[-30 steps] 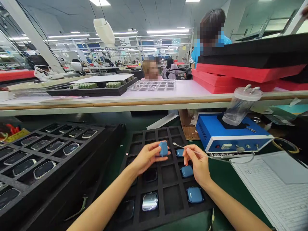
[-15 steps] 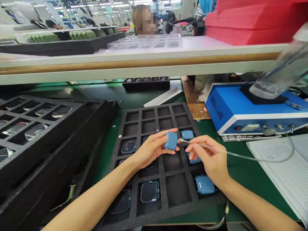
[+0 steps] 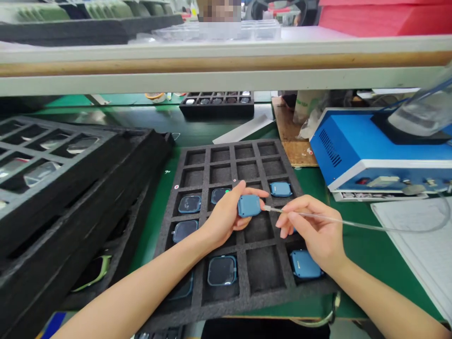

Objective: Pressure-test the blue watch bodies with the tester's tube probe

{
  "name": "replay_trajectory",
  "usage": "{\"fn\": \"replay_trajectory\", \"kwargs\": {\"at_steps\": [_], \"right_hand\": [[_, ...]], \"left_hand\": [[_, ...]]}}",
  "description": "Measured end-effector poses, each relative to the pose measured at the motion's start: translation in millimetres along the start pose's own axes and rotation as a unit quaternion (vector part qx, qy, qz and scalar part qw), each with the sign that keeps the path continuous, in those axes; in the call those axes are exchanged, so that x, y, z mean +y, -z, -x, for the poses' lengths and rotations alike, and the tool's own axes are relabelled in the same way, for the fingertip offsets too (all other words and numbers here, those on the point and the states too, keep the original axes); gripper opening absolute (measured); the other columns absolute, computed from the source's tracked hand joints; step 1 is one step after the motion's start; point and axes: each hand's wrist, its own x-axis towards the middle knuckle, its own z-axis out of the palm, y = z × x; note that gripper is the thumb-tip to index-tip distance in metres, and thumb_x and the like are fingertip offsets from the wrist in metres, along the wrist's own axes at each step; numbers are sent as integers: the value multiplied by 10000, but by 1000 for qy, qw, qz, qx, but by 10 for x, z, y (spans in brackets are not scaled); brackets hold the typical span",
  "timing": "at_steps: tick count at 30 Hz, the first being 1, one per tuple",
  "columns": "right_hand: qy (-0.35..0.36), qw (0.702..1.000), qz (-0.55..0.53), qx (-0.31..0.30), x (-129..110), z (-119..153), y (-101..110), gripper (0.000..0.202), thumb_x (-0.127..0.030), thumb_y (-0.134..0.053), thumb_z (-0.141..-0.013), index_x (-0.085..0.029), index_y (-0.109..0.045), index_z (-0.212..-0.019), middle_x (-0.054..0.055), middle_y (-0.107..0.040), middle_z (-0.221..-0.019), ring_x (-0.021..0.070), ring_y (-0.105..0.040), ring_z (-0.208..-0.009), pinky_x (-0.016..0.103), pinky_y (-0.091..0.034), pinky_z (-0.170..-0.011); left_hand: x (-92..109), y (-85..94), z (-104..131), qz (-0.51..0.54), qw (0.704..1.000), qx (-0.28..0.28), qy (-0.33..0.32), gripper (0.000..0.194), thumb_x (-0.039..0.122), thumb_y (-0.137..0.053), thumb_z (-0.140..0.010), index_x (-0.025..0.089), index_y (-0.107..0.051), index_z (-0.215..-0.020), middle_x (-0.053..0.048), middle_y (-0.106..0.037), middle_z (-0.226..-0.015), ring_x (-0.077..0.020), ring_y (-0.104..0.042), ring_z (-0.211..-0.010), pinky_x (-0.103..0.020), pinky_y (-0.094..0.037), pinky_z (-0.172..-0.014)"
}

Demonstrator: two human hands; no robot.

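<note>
My left hand (image 3: pixel 228 212) grips a blue watch case (image 3: pixel 249 205) by its edges, its plain back facing up. Between the thumb and fingers of my right hand (image 3: pixel 314 230) is a thin clear tube (image 3: pixel 367 228), its pale tip (image 3: pixel 268 208) close to the right edge of the case; I cannot tell whether they touch. Both hands are above a black foam tray (image 3: pixel 261 303). In its pockets lie blue cases with dark screens, such as the watch (image 3: pixel 221 270) at the front, and blue cases at the right, like the case (image 3: pixel 305 263) beside my right wrist.
Stacked black foam trays (image 3: pixel 77 188) rise at the left. A blue control box (image 3: pixel 374 141) with a clear cylinder on top stands at the right, papers (image 3: pixel 416 240) in front of it. A shelf edge (image 3: pixel 212 61) crosses above. Behind is a small black tray (image 3: pixel 217 110).
The view has tilted down. My left hand has turned the blue case so that it lies more sideways. The tube tip stays near its right edge.
</note>
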Motion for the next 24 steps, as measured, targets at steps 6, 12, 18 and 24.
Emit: {"fn": "replay_trajectory", "kwargs": {"at_steps": [6, 12, 18, 24], "right_hand": [[-2, 1000, 17, -7, -11, 40, 1, 112, -101, -543, -818, -175, -626, -800, 2, -649, -629, 122, -604, -488, 229, -491, -472], [-19, 999, 25, -11, -32, 20, -15, 141, -79, -531, -813, -174, -634, -795, -3, -648, -619, 119, -611, -481, 226, -507, -471], [-36, 999, 32, -14, -33, 10, -18, 139, -79, -530, -812, -174, -630, -797, -3, -649, -619, 124, -614, -486, 230, -515, -468], [-34, 998, 48, -18, -36, 4, -19, 139, -75, -529, -815, -172, -628, -805, 0, -652, -630, 125, -619, -497, 233, -516, -477]], "left_hand": [[-35, -115, -33, -82, 995, 35, -39, 558, 546, -321, -858, 114, -672, -828, -27, -568, -632, -41, -272, -354, -195, -136, -340], [-51, -182, -28, -196, 975, 76, -65, 571, 531, -282, -881, 130, -678, -789, -17, -582, -624, -88, -413, -446, -221, -272, -420], [-86, -199, -42, -231, 966, 77, -89, 573, 516, -254, -896, 140, -670, -778, -8, -571, -605, -103, -440, -475, -229, -306, -457], [-89, -213, -39, -242, 962, 90, -93, 578, 504, -249, -902, 133, -669, -762, -5, -564, -572, -100, -437, -459, -230, -312, -456]]}}
